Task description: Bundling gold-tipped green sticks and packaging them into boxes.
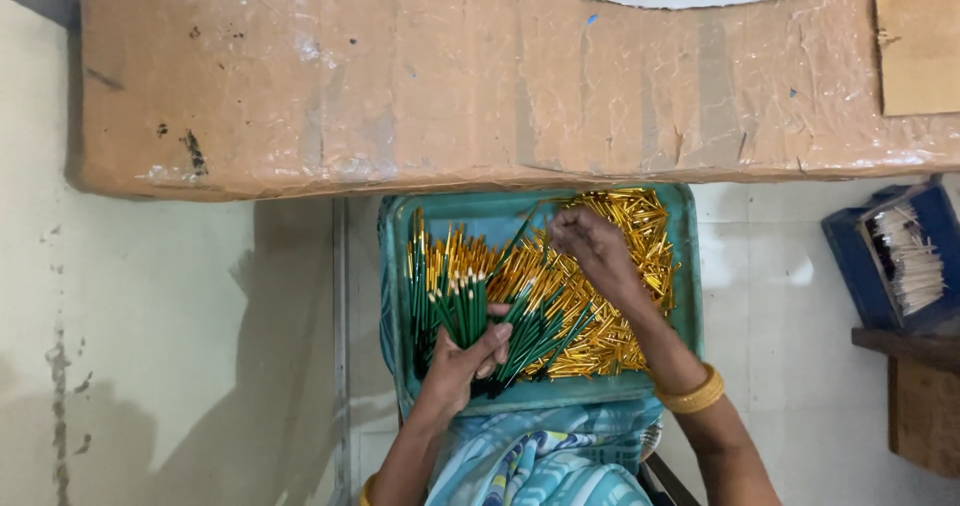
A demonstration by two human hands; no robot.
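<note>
Two bare hands work over a teal plastic tray (690, 266) that rests on the person's lap, below the edge of a cardboard-covered table (450, 76). The left hand (465, 358) is closed around a fanned bundle of green sticks (455, 296), thumb across the front, the pale and gold tips pointing up and away from the body. More green sticks spread to the right of the fist and lie slanted over a heap of gold metal caps (625, 266) that fills the right half of the tray. The right hand (590, 246) reaches into that heap near the tray's far edge, fingers curled and pinched together at their tips; it seems to pinch one green stick that slants down toward the bundle, though the contact is too small to tell for certain. A gold bangle (693, 394) sits on the right wrist. Blue patterned cloth (545, 461) shows beneath the tray's near edge. Well apart on the right, a blue box (850, 256) holds a bunch of thin white sticks (910, 258), standing beside a wooden stool (920, 396).
</note>
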